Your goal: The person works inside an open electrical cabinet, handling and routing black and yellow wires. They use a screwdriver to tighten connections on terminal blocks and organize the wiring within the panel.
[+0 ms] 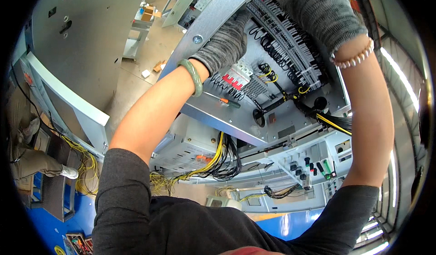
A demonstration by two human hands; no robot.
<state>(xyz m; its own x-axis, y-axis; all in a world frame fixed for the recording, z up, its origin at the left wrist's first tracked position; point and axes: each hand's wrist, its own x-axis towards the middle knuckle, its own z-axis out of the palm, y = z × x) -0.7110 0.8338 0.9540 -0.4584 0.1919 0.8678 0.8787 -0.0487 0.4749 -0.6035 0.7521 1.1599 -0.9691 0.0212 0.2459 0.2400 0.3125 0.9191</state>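
Both my hands wear grey knit gloves and reach up into an electrical cabinet (254, 127). My left hand (227, 44) is inside, beside the galvanized frame bar (197, 39) and above a circuit breaker (235, 79) with red toggles. Its fingertips are hidden, so its grip does not show. At the upper right, my right hand (323, 12) is by the far end of a long terminal strip (290, 39) with many black wires. The top edge of the picture cuts off its fingers. A screwdriver (230, 103) with an orange and black handle lies in the cabinet below the breaker.
Bundled black and yellow wires (222, 157) hang below the cabinet. A panel with switches (313, 166) is at the lower right. Another person's leg (38, 162) rests by a grey step (63, 196) at left. A toolbox (78, 243) sits on the blue floor.
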